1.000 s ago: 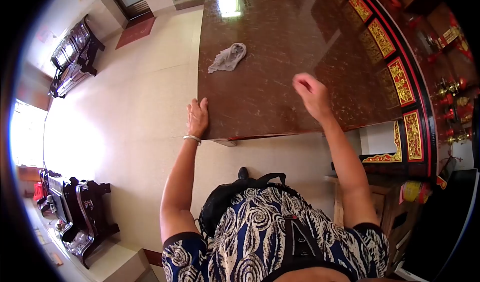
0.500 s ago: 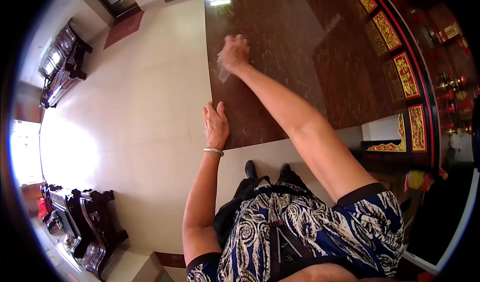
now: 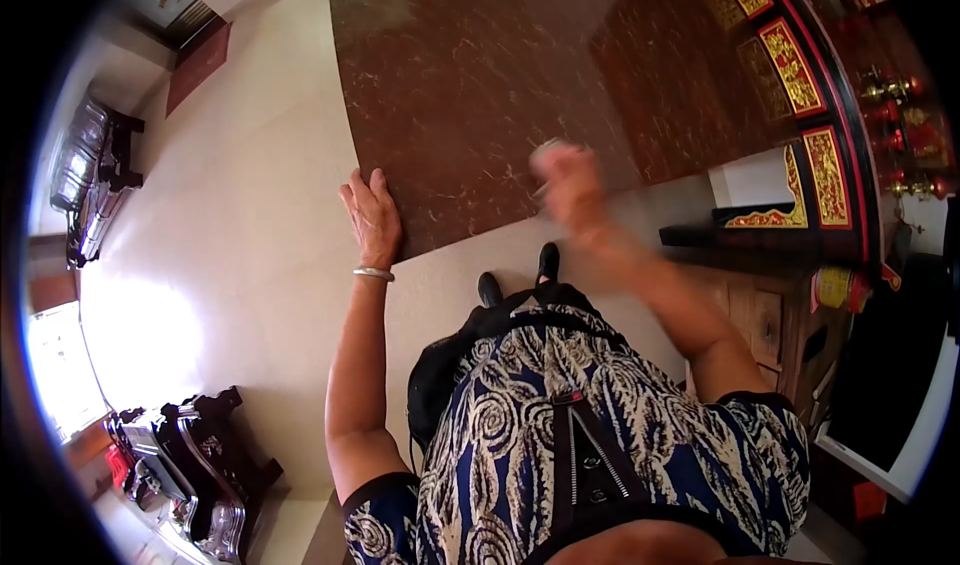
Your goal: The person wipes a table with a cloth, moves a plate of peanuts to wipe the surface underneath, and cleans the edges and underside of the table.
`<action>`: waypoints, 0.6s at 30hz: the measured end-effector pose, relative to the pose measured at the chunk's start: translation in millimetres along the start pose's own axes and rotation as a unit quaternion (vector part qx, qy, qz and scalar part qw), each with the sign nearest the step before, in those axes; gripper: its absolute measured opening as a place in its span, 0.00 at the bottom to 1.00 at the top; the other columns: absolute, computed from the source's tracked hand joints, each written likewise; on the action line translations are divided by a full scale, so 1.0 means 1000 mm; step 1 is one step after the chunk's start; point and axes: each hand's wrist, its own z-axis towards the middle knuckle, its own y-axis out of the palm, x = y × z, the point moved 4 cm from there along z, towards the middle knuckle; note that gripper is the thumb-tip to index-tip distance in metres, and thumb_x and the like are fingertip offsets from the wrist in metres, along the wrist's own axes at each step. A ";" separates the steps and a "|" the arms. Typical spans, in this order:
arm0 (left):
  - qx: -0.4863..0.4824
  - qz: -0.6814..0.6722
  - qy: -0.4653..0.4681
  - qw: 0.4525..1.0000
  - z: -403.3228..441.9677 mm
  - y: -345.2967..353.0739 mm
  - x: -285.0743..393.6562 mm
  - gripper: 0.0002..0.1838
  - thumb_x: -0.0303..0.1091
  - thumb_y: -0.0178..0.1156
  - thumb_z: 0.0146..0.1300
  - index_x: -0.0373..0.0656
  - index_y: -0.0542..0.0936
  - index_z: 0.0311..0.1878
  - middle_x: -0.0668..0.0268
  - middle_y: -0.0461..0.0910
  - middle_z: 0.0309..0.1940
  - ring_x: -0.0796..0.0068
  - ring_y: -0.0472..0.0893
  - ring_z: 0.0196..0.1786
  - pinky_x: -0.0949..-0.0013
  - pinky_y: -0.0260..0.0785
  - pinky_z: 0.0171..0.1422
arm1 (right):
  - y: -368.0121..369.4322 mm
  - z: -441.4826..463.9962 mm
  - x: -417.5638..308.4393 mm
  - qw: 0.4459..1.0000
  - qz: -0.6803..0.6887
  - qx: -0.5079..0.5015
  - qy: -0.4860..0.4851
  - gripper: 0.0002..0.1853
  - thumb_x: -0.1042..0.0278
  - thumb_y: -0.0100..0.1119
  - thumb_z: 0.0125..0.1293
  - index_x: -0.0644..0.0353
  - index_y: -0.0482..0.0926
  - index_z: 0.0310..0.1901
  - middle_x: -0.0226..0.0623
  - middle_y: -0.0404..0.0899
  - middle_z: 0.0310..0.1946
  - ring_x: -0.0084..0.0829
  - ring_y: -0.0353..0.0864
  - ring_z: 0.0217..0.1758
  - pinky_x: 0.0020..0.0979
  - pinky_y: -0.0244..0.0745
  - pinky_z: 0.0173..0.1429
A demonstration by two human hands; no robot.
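A dark brown table top (image 3: pixel 450 75) with pale streaks and a glossy surface spreads out in front of me. My left hand (image 3: pixel 372 220) lies at its near left corner, fingers stretched along the edge, with a bangle (image 3: pixel 374 274) on the wrist. Over the near edge of the table is my right hand (image 3: pixel 575 187), blurred by motion. Its fingers are closed on a pale, crumpled cloth (image 3: pixel 547 151), of which only a small part shows.
Carved dark wooden chairs (image 3: pixel 195 475) stand at the lower left, with another carved seat (image 3: pixel 95 175) farther up. Gilded red panels (image 3: pixel 790 65) line the right side. A wooden cabinet (image 3: pixel 745 315) and a black screen (image 3: pixel 895 395) are at the right.
My right hand has swept with the cloth from the table's left side to its near edge, closer to my body. My left hand stays by the corner. The view has shifted.
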 end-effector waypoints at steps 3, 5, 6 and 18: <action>-0.013 -0.008 -0.006 1.000 0.004 -0.002 0.006 0.27 0.46 0.47 0.75 0.30 0.66 0.64 0.37 0.68 0.53 0.38 0.71 0.55 0.47 0.65 0.60 | -0.082 0.003 0.123 0.978 -0.098 0.028 0.182 0.12 0.79 0.43 0.63 0.57 0.76 0.43 0.45 0.76 0.39 0.47 0.75 0.44 0.48 0.72 0.49; -0.009 -0.001 0.010 1.000 0.007 0.004 -0.005 0.27 0.46 0.47 0.75 0.29 0.66 0.64 0.37 0.69 0.53 0.37 0.71 0.55 0.48 0.64 0.61 | -0.124 -0.025 0.236 0.945 -0.266 0.090 0.167 0.11 0.73 0.47 0.65 0.56 0.78 0.46 0.49 0.78 0.42 0.52 0.78 0.45 0.48 0.75 0.49; -0.006 0.005 0.024 1.000 0.007 0.006 -0.008 0.27 0.46 0.47 0.75 0.29 0.66 0.64 0.36 0.69 0.53 0.37 0.71 0.55 0.48 0.64 0.61 | -0.144 -0.039 0.282 0.926 -0.300 0.084 0.215 0.11 0.70 0.48 0.66 0.56 0.77 0.47 0.51 0.78 0.46 0.54 0.77 0.49 0.49 0.74 0.53; 0.070 -0.107 -0.027 0.991 0.010 -0.005 -0.019 0.27 0.49 0.43 0.72 0.34 0.73 0.60 0.50 0.72 0.53 0.54 0.71 0.55 0.56 0.64 0.60 | 0.047 0.059 -0.077 0.991 0.067 -0.038 -0.107 0.14 0.63 0.59 0.58 0.59 0.76 0.44 0.42 0.74 0.45 0.44 0.73 0.50 0.47 0.67 0.54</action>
